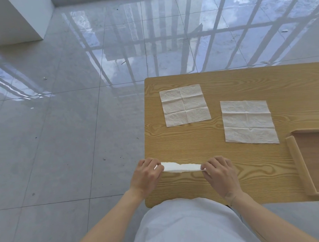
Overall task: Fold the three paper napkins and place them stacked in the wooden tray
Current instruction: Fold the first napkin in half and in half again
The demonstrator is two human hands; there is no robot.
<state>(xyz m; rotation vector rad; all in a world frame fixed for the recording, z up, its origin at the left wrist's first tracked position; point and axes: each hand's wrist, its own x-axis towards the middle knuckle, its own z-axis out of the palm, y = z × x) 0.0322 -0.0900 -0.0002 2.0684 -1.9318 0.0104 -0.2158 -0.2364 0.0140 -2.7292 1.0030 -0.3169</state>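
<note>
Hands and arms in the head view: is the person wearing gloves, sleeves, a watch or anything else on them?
No gloves: the left hand and right hand are bare, with no rings or watch showing. Both forearms are uncovered as far as the frame's bottom edge, so no sleeves are in view. A thin dark band shows beside the right wrist; what it is cannot be told. The white garment covers the torso.

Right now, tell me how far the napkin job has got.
Nothing is finished yet: the wooden tray at the table's right edge shows no napkins in its visible part. In hand: the left hand and right hand pinch the ends of one napkin, already a narrow strip. Left: the far napkin and the near napkin lie flat and unfolded, then all three get stacked.
</note>
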